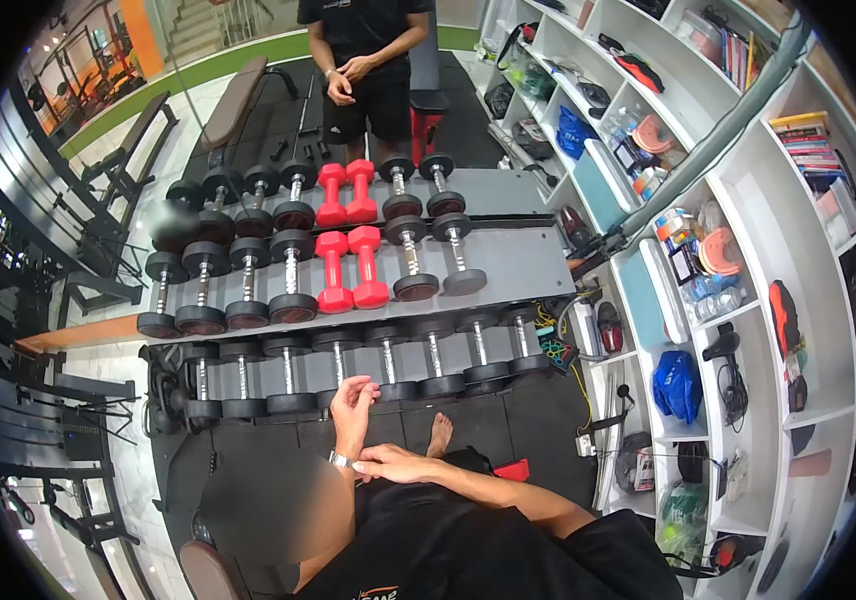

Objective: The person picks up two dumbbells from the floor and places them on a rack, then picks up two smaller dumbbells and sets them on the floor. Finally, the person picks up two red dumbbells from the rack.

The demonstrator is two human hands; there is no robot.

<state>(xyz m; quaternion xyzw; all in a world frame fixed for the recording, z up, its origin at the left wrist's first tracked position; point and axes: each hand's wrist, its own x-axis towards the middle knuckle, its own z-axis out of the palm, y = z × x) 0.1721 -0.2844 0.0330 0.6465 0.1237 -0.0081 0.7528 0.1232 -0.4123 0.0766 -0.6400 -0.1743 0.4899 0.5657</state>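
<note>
My left hand (pixel 352 400) is raised in front of my body, its fingers loosely bent and apart, holding nothing. A wristwatch with a metal band (pixel 340 459) is on that wrist. From the right, my right hand (pixel 393 465) reaches across and grips the left wrist beside the watch; some of its fingertips are hidden. Just beyond my hands, a lower row of black dumbbells (pixel 386 357) with silver handles lies on the rack. Red dumbbells (pixel 366 268) rest on the upper tier among more black ones.
A mirror behind the rack (pixel 518 265) repeats the dumbbells and my reflection (pixel 363 60). White shelving (pixel 816 440) on the right holds a blue bag (pixel 676 385) and other items. Gym machines stand at left. A bare foot (pixel 440 435) is on the dark floor mat (pixel 528 425).
</note>
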